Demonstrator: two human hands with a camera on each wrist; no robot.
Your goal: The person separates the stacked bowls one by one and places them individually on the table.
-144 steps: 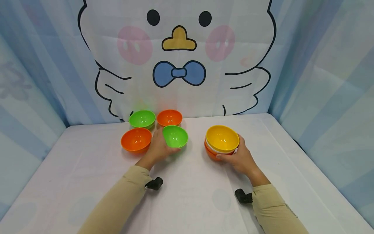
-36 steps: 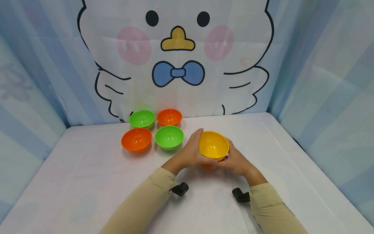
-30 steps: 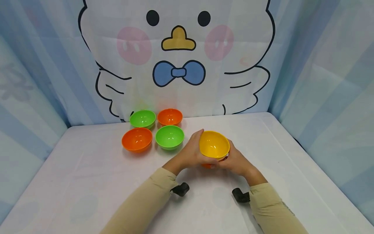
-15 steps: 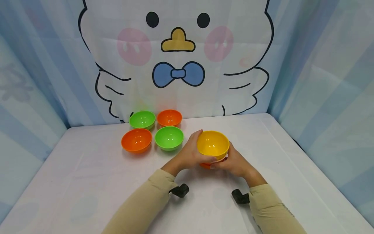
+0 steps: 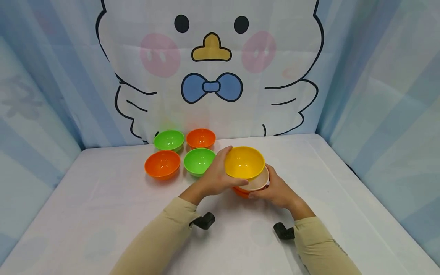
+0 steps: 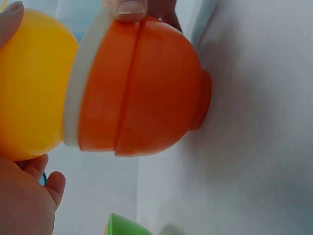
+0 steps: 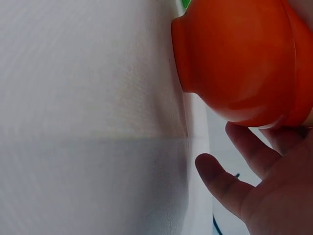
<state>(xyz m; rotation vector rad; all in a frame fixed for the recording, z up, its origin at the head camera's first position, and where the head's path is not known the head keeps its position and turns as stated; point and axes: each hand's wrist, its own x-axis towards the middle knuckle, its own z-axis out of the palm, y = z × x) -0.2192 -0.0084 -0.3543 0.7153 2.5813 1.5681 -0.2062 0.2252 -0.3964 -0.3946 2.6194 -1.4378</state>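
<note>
My left hand (image 5: 214,177) grips a yellow bowl (image 5: 245,163), thumb along its near side. The yellow bowl is tilted and raised over the left part of a stack. On top of that stack is a white bowl (image 5: 258,181), its inside partly uncovered. Below it, two nested orange bowls (image 6: 146,93) show in the left wrist view. My right hand (image 5: 280,193) holds the stack from the right, thumb in front. The lowest bowl's foot is close to the table; whether it touches, I cannot tell.
Left of the stack stand a near green bowl (image 5: 198,162), partly behind my left hand, and a near orange bowl (image 5: 162,165). Behind them are another green bowl (image 5: 169,140) and another orange bowl (image 5: 201,138). A printed cloth (image 5: 213,118) rises at the white table's (image 5: 103,198) back edge.
Earlier my left hand left the near green bowl beside the others and came to the stack. It has now lifted the yellow bowl up and leftward, exposing the white one.
</note>
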